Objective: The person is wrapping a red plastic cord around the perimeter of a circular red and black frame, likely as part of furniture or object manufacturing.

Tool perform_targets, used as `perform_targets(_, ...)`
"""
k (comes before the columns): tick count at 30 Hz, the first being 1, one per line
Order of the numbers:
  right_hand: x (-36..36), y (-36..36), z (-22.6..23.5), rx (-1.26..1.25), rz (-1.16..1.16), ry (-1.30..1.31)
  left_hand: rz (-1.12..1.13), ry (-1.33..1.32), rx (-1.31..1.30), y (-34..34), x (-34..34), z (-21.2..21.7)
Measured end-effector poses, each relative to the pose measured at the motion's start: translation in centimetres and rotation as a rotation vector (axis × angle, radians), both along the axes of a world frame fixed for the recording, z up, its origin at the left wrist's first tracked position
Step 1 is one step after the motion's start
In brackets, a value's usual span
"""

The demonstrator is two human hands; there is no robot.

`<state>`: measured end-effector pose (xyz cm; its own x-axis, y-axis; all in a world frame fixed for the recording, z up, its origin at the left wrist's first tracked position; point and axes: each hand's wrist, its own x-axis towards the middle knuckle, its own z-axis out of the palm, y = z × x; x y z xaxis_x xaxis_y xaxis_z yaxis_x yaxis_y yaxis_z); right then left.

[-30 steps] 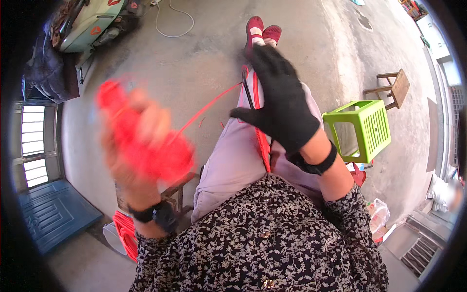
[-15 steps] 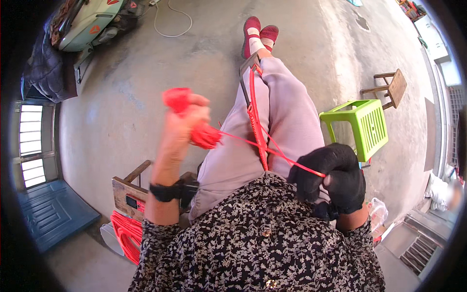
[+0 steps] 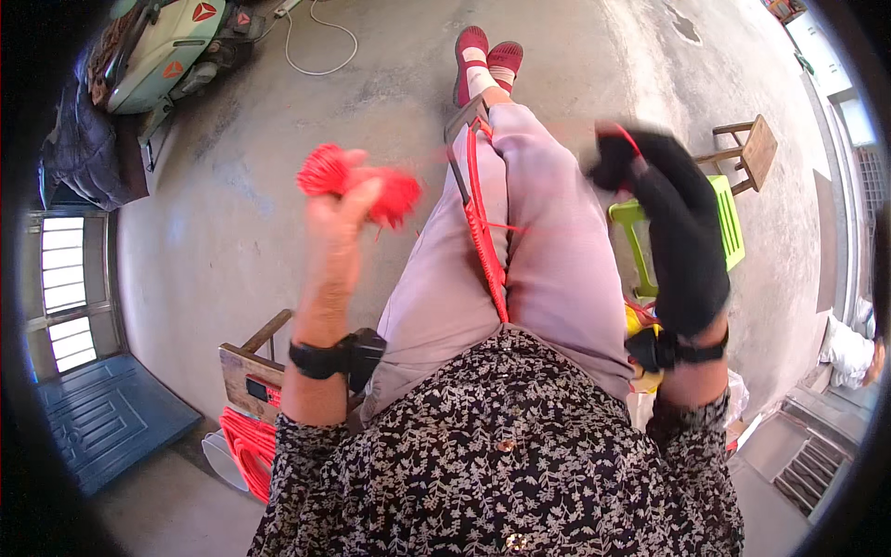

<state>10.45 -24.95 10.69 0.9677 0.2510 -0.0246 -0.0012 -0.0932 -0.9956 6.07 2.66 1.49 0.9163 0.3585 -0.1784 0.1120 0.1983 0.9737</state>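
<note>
My bare left hand [image 3: 339, 209] is closed around the middle of a bundle of red cord [image 3: 394, 197], whose ends bulge out on both sides. Out to the right, my right hand [image 3: 664, 186] wears a black glove and is blurred; its fingers are bent, with a strand of red cord [image 3: 624, 136] at the fingertips. Along my thighs lies a long strip wrapped in red cord [image 3: 484, 243], tied to a dark angular frame [image 3: 469, 119] near my shins. A thin red strand sticks out from the strip to the right.
A green plastic stool [image 3: 729, 223] and a small wooden stool [image 3: 756, 153] stand to the right. At my left are a wooden seat [image 3: 243, 382], coiled red cord [image 3: 249, 446] and a blue panel [image 3: 116, 418]. A scooter [image 3: 167, 56] stands at the far left.
My gloved right hand has swung up and away from my lap, to beside the green stool. My left hand has shifted slightly up, still gripping the cord bundle.
</note>
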Motion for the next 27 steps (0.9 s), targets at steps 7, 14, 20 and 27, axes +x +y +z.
perform_targets(7, 3.5, 4.2, -10.1, -0.43, 0.255, -0.265, -0.066, -0.177, 1.131, 0.5, 1.4, -0.6)
perform_targets(14, 3.9, 5.5, -12.3, -0.26, 0.295, 0.007, -0.438, 0.016, 0.766, -4.4, 2.0, -1.7)
perform_targets(20, 4.5, 1.6, -8.7, -0.718, 0.118, -0.495, -0.225, -0.069, 0.206, -3.0, 0.7, 1.3)
perform_targets(27, -3.2, -0.1, -5.5, 0.639, 0.635, 0.376, -0.567, -0.074, -1.109, -2.7, -1.1, 1.7)
